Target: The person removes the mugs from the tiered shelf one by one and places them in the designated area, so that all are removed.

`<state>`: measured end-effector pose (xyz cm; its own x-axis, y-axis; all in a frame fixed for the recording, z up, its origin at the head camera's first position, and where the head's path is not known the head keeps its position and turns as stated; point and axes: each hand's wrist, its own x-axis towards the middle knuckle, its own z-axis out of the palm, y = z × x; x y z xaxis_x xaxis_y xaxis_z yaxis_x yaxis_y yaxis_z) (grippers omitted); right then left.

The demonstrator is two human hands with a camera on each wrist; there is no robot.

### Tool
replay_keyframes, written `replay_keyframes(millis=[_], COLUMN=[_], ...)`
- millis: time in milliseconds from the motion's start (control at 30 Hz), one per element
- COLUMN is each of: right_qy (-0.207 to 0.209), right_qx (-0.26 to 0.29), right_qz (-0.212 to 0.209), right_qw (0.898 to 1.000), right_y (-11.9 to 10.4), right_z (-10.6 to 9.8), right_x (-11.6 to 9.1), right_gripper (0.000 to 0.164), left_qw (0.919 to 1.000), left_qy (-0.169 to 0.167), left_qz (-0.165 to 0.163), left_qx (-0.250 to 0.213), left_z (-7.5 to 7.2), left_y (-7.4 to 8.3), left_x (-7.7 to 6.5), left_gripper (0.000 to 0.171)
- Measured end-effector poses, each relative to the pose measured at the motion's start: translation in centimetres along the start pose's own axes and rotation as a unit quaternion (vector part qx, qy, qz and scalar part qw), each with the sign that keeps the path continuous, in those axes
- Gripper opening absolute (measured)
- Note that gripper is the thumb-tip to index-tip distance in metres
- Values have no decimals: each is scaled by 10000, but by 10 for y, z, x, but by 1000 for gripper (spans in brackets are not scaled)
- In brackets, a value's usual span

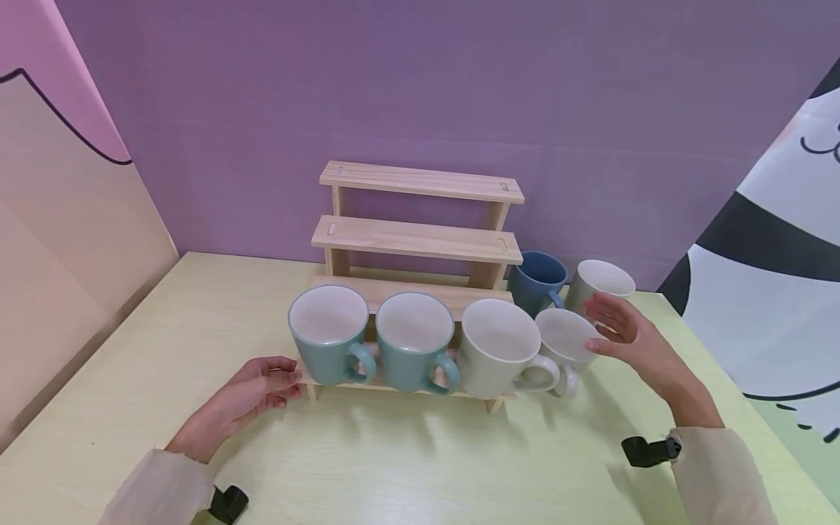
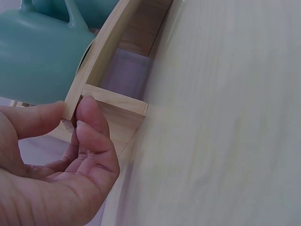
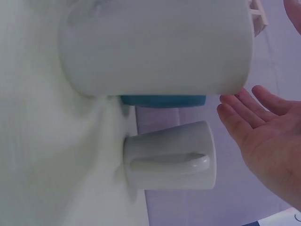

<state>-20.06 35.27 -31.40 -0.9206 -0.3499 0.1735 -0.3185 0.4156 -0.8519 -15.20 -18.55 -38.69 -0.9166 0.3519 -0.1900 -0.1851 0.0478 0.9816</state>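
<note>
My left hand (image 1: pixel 259 394) pinches the left end of the lowest step of a wooden tiered stand (image 1: pixel 420 237); in the left wrist view the thumb is above the board (image 2: pixel 89 80) and curled fingers are below. On that step stand a teal mug (image 1: pixel 326 350), another teal mug (image 1: pixel 410 357) and a white mug (image 1: pixel 492 357), handles toward the right. My right hand (image 1: pixel 630 335), thumb and fingers apart and loosely bent, hovers at the rim of a second white mug (image 1: pixel 566 337) on the table. In the right wrist view its fingertips (image 3: pixel 230 110) are right beside the rim.
Behind the right hand stand a dark blue mug (image 1: pixel 534 283) and a white mug (image 1: pixel 600 281), close to the purple backdrop (image 1: pixel 420 87). The two upper steps of the stand rise behind the front mugs. Pale wood tabletop (image 1: pixel 394 467) lies in front.
</note>
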Motion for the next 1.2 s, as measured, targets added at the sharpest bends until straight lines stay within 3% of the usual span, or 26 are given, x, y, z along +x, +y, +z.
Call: replay_keyframes(millis=[533,900,1200], right_qy=[-11,6,-40], right_qx=[51,-154,-4], right_qz=[-285,-548,-874], right_qw=[9996,9984,9962], right_y=[-28,-53,-64], right_z=[7,30,48], right_x=[1,0,3], right_gripper=[71,75,76], left_qw=[10000,10000,10000], left_qy=[3,-45,-62], left_qz=[-38,16,8], left_qx=[-21,-11,-39], left_z=[0,-1,-1], left_y=[1,1,1], left_x=[0,-1,-1], left_gripper=[15,14,11])
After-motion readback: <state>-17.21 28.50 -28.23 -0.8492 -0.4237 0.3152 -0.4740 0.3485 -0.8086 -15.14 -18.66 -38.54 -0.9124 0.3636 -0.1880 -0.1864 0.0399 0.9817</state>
